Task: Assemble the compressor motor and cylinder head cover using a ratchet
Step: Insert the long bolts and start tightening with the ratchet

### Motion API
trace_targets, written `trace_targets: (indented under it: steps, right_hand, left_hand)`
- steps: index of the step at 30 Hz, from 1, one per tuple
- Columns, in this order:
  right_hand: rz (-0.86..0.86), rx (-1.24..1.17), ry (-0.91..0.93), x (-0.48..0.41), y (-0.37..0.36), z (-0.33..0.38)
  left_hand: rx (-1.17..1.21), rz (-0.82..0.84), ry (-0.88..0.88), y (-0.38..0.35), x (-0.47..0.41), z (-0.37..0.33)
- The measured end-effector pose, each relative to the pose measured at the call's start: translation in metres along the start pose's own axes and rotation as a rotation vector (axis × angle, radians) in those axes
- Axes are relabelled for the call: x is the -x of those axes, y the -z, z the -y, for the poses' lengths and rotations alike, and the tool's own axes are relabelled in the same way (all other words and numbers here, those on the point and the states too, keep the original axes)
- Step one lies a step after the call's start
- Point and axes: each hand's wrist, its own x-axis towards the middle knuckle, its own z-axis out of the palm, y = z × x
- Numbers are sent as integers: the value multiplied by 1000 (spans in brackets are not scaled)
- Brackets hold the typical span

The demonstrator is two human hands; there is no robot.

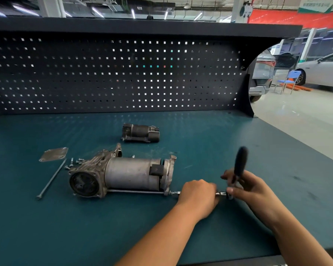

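Both hands sit just right of the compressor (133,173), which lies on its side on the bench (238,135). The left hand (198,196) curls round the extension bar (220,193). The right hand (248,187) grips the ratchet (240,162) near its head, its black handle tilted up and blurred. The bar lines up with a long bolt (136,191) along the compressor's near side. Left of the compressor lie a cover plate (54,154), a loose bolt (51,179) and small screws (73,163). Behind it lies a darker part (140,133).
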Motion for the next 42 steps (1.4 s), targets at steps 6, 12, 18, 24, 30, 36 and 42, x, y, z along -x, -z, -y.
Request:
trace_targets:
  steps: [6,12,18,24,30,36,42]
  right_hand:
    - [124,145,9,8,7,0]
    - [-243,502,-97,-9,-5,-7]
    - [-108,387,-149,-3,4,-10]
    - [145,464,101,7,-5,-14]
    - [-1,364,-7,2,-7,-12]
    - [-247,615,-147,-12,-18,-11]
    - [-48,262,-19,0,-4,-7]
  left_hand:
    - [-8,-17,13,0,-1,-2]
    - [-31,-20,-25,1,-2,-8]
    - [-26,-41,-13,0,0,-6]
    - [-17,-35,15,-2,1,0]
    - [-31,-32,18,1,0,2]
    - [-88,-14,24,-2,-1,3]
    - [-83,-24,24,-3,-2,2]
